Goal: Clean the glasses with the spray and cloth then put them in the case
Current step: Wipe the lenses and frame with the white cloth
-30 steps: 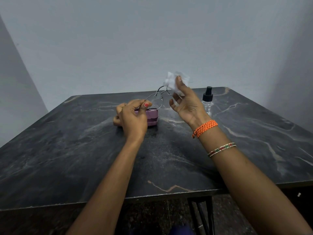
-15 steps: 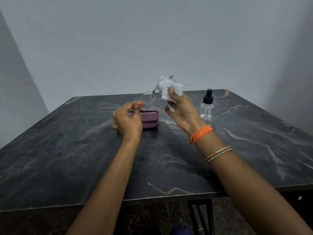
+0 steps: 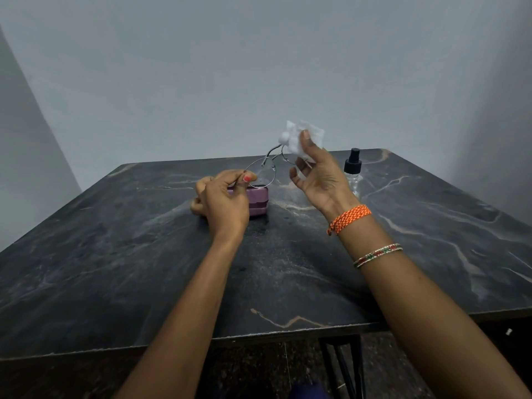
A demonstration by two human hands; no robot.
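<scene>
Thin wire-rimmed glasses (image 3: 263, 171) are held above the table between both hands. My left hand (image 3: 226, 201) pinches the rim of the near lens with thumb and forefinger. My right hand (image 3: 319, 175) presses a crumpled white cloth (image 3: 300, 136) around the far lens, thumb on top. Behind my left hand lies the closed purple case (image 3: 259, 201) on the table, partly hidden. A clear spray bottle (image 3: 352, 174) with a black nozzle stands just right of my right hand.
The dark marbled table (image 3: 144, 269) reaches to a grey wall at the back. Its front edge runs across the lower frame, with a black metal leg (image 3: 345, 367) beneath it.
The right hand with the cloth has shifted up and right along the far lens; the glasses tilted and dropped slightly. The left hand keeps its pinch.
</scene>
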